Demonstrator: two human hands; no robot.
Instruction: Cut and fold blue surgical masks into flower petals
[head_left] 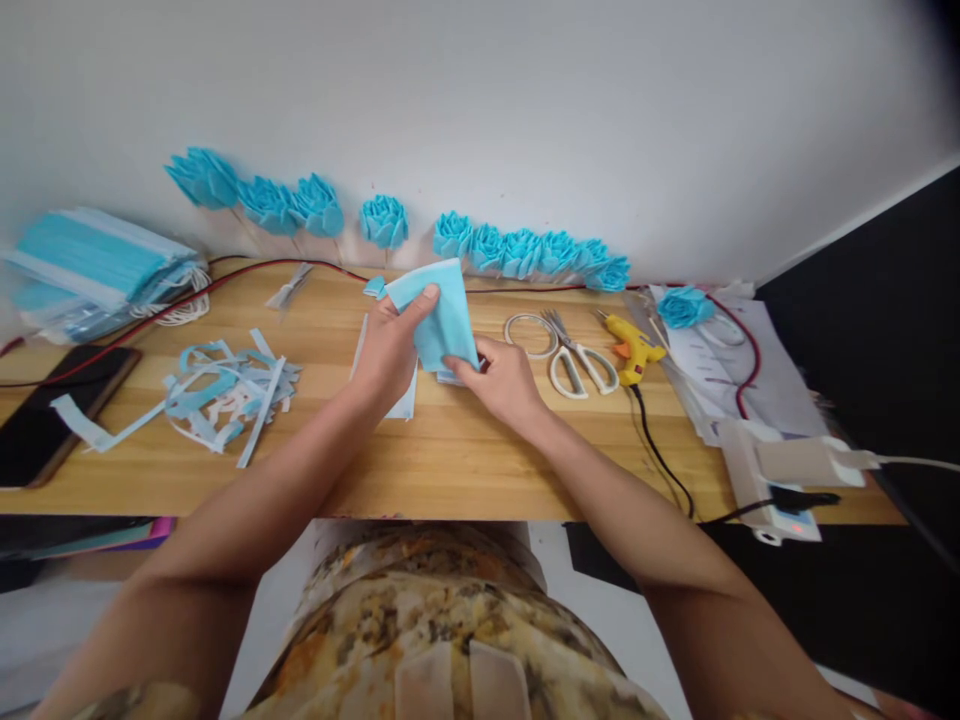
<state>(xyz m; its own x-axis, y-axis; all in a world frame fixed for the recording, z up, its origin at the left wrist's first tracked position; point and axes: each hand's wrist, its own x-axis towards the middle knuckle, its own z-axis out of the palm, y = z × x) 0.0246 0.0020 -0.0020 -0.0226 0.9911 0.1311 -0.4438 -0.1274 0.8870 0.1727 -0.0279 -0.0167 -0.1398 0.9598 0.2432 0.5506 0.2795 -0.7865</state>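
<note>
A light blue piece of face mask fabric (442, 318) is held up above the wooden table between both hands. My left hand (388, 345) grips its left edge, with the thumb laid across the front. At the lower right corner, my right hand (506, 378) pinches the fabric between thumb and fingers. Under my left hand lies a flat white and pale blue strip (403, 402), partly covered. Close to my right hand rest scissors (576, 358) with white handles, slightly apart from it. The fingers behind the fabric are hidden.
Blue fabric flowers (384, 222) line the wall. A mask stack (97, 262), a phone (64, 410) and fabric scraps (225, 390) lie left. Right are a yellow glue gun (631, 345), a tape ring (529, 335), a power strip (772, 480) and a red-black cable (750, 350).
</note>
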